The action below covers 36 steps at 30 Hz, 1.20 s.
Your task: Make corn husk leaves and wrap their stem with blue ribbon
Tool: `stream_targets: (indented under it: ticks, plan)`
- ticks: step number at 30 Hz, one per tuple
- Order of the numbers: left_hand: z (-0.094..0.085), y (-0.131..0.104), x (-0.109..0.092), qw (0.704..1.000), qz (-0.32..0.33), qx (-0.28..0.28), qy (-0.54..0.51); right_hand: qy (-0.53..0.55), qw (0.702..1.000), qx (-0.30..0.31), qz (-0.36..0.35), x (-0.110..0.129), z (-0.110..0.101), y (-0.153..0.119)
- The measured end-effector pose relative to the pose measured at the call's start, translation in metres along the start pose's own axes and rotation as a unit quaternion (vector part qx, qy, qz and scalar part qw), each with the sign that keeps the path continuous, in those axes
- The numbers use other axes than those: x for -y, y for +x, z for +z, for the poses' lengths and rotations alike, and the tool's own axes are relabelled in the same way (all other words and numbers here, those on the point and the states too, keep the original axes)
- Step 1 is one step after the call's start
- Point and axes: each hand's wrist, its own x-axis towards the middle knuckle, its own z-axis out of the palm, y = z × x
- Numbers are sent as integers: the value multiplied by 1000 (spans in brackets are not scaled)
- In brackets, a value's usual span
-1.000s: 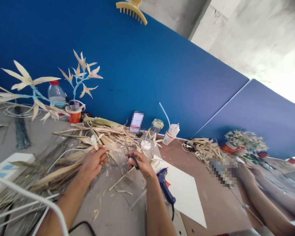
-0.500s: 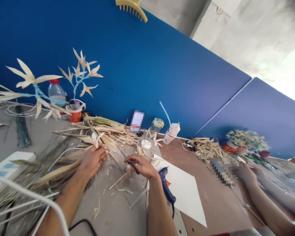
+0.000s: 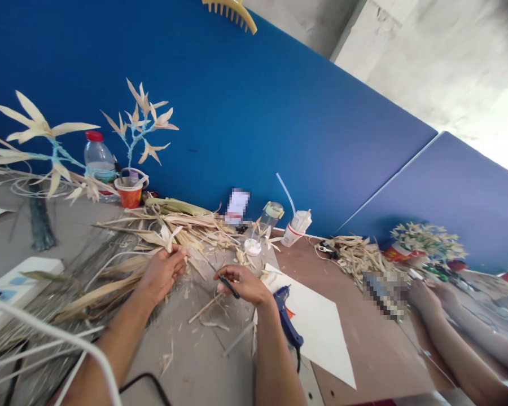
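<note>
My left hand (image 3: 166,273) pinches a pale corn-husk flower (image 3: 168,237), whose pointed petals stick up above the fingers. Closed around a slim black-handled tool (image 3: 229,286) is my right hand (image 3: 243,283); a thin shaft or blade points from it toward the left hand, and I cannot tell its exact kind. The hands are apart, over a table strewn with husk scraps. Dried corn husks (image 3: 186,225) are heaped just beyond them. Right of my right wrist, a blue glue gun (image 3: 288,318) rests partly on a white sheet (image 3: 325,332).
Husk-flower branches stand at left by a red cup (image 3: 130,194) and a bottle (image 3: 98,160). A power strip (image 3: 21,293) and white cables (image 3: 68,332) lie near left. Before the blue partition (image 3: 237,113) are a phone (image 3: 237,204), a clear jar (image 3: 272,213) and a white cup (image 3: 294,230). Another person's arms (image 3: 452,332) are at right.
The view has shifted slightly. Both hands keep nearly the same place and grip, the left still with the flower and the right with the black-handled tool.
</note>
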Motion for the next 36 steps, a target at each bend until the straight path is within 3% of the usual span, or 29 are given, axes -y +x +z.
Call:
stream_targets:
  ticks: [12, 36]
  plan:
    - [0, 0, -1, 1000, -5, -4, -3, -5, 1000, 3, -6, -1, 0, 1]
    - [-4, 2, 1, 1000, -4, -3, -2, -16, 999, 21, 47, -10, -3, 5]
